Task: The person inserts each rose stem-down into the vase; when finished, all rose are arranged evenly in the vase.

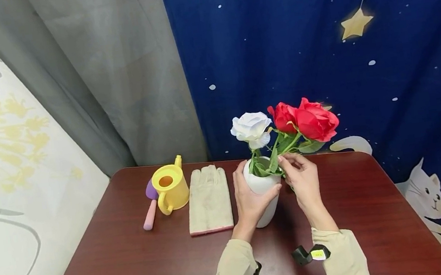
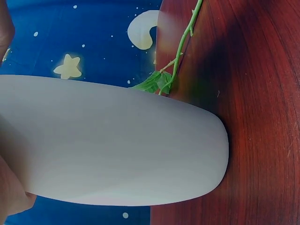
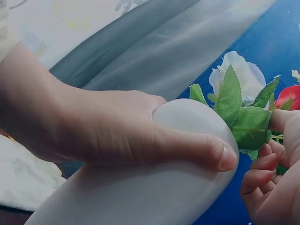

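My left hand (image 1: 251,198) grips a white vase (image 1: 267,210), thumb across its front, just below the mouth. A white rose (image 1: 250,128) stands in the vase, its green leaves (image 3: 229,96) crowding the rim. To the right, my right hand (image 1: 305,181) pinches the green stem of a red rose (image 1: 316,119) beside the rim. A second red bloom (image 1: 285,118) sits close against it. In the left wrist view a thorny green stem (image 2: 183,44) with a leaf runs outside the vase, along its far side. The right fingertips are partly hidden by leaves.
Left of the vase, a pale work glove (image 1: 208,199) lies flat on the brown table (image 1: 145,268). Beyond it are a yellow watering can (image 1: 175,192) and a small trowel (image 1: 151,211) with pink handle and purple blade. Grey and starry blue curtains (image 1: 282,32) hang behind.
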The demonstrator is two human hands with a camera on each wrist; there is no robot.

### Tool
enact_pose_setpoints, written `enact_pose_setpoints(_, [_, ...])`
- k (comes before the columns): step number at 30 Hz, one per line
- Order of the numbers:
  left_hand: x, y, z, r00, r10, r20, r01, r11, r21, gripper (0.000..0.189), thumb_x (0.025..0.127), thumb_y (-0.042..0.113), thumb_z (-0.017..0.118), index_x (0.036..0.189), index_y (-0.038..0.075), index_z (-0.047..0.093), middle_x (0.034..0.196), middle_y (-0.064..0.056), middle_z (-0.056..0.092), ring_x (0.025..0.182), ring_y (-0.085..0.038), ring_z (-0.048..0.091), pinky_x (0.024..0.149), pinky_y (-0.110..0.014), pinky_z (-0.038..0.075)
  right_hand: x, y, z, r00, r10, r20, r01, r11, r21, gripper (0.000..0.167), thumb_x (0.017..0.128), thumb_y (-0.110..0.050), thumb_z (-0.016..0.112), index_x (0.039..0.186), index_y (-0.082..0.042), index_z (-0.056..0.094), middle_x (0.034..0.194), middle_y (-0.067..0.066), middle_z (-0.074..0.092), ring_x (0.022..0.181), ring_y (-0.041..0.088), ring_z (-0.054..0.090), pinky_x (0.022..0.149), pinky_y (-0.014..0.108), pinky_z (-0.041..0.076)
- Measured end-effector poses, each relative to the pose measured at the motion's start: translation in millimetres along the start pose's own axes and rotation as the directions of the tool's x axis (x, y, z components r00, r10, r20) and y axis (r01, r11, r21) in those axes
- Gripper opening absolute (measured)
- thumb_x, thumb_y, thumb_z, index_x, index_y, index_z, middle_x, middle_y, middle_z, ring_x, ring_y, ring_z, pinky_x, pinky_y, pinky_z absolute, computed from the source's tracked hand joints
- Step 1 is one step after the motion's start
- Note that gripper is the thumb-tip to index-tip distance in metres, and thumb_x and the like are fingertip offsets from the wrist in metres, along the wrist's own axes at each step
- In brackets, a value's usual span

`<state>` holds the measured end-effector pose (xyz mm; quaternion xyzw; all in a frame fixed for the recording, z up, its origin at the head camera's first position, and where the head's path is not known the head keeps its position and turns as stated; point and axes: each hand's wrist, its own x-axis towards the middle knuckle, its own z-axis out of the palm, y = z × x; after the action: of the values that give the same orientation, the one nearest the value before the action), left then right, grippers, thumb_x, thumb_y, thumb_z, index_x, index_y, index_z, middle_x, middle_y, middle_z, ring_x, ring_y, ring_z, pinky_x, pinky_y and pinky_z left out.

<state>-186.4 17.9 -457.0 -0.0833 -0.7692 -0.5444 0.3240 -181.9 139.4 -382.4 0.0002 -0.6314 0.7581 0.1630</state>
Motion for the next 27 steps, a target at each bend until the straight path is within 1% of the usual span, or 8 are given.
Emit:
enact_pose_setpoints(8, [0.7,-0.4,-0.4,0.999,0.037,-0.022,-0.037,0.999,-0.009,0.093,0.059,0.045,0.083,0.136,0.019,0.038,0.119,0.000,0.046,0.104,-0.013,0.047,0.079,-0.034,0.046,-1.3,2.2,2.4,0.998,-0.047,0.036,0.053,0.979,-0.196,0.019,0.080,-0.009,0.073,0.092,0.005,0.067,0.061,-0.003,0.056,0.046,0.003,0.042,0.041,0.018,0.033])
enact_pose_setpoints(10, [0.7,-0.5,-0.3,0.999,0.038,-0.020,-0.039,0.999,-0.018,0.093,0.059,0.044,0.083,0.136,0.019,0.038,0.119,0.001,0.046,0.104,-0.013,0.047,0.079,-0.034,0.046,-2.6,2.4,3.1,0.998,-0.039,0.047,0.045,0.990,-0.132,0.017,0.081,-0.008,0.071,0.093,0.003,0.067,0.060,-0.003,0.055,0.044,0.004,0.039,0.040,0.018,0.030])
enact_pose_setpoints(13, [1.1,-1.2,-0.2,0.999,0.044,-0.020,-0.045,0.999,-0.025,0.092,0.059,0.044,0.083,0.136,0.020,0.039,0.119,0.001,0.046,0.104,-0.012,0.047,0.080,-0.033,0.045,-3.7,3.5,2.3,0.994,0.014,0.112,-0.026,0.994,0.103,0.010,0.087,-0.004,0.063,0.095,-0.001,0.067,0.056,-0.003,0.048,0.041,0.004,0.031,0.040,0.017,0.023])
enact_pose_setpoints(15, [1.5,-1.8,-0.3,0.998,0.053,-0.023,-0.053,0.998,-0.030,0.092,0.059,0.045,0.083,0.136,0.020,0.039,0.119,0.001,0.047,0.104,-0.012,0.046,0.082,-0.033,0.044,-2.8,4.1,0.6,0.980,0.048,0.192,-0.107,0.944,0.311,0.012,0.091,-0.003,0.055,0.096,-0.004,0.066,0.058,-0.004,0.043,0.042,0.004,0.024,0.041,0.017,0.016])
enact_pose_setpoints(17, [1.8,-2.3,-0.4,0.998,0.058,-0.025,-0.059,0.998,-0.034,0.092,0.058,0.046,0.083,0.135,0.020,0.040,0.119,0.001,0.047,0.105,-0.011,0.046,0.083,-0.032,0.043,-1.2,4.6,-2.1,0.958,0.069,0.277,-0.196,0.865,0.462,0.019,0.095,-0.002,0.047,0.097,-0.007,0.066,0.060,-0.005,0.039,0.044,0.006,0.017,0.043,0.018,0.011])
enact_pose_setpoints(20, [2.0,-2.8,-0.4,0.998,0.061,-0.024,-0.062,0.997,-0.042,0.093,0.058,0.046,0.083,0.136,0.019,0.040,0.120,0.001,0.047,0.106,-0.012,0.045,0.084,-0.033,0.043,1.3,5.2,-5.1,0.932,0.080,0.353,-0.277,0.786,0.553,0.027,0.098,-0.003,0.041,0.092,-0.008,0.066,0.062,-0.005,0.037,0.047,0.008,0.013,0.045,0.019,0.008])
enact_pose_setpoints(24, [2.0,-2.0,-0.7,0.999,0.051,-0.019,-0.052,0.998,-0.038,0.092,0.059,0.046,0.083,0.136,0.020,0.039,0.120,0.001,0.046,0.107,-0.011,0.045,0.084,-0.033,0.043,2.1,6.3,-4.8,0.939,0.090,0.331,-0.266,0.799,0.540,0.031,0.097,0.002,0.040,0.081,-0.009,0.064,0.055,-0.006,0.034,0.047,0.008,0.012,0.046,0.019,0.008])
enact_pose_setpoints(27, [2.1,-1.6,-0.6,0.999,0.044,-0.014,-0.044,0.999,-0.030,0.093,0.059,0.046,0.083,0.136,0.020,0.038,0.120,0.001,0.046,0.106,-0.011,0.045,0.084,-0.033,0.044,1.5,7.1,-1.3,0.968,0.087,0.234,-0.190,0.865,0.464,0.029,0.093,0.007,0.045,0.079,-0.010,0.064,0.051,-0.007,0.036,0.043,0.004,0.015,0.045,0.019,0.010])
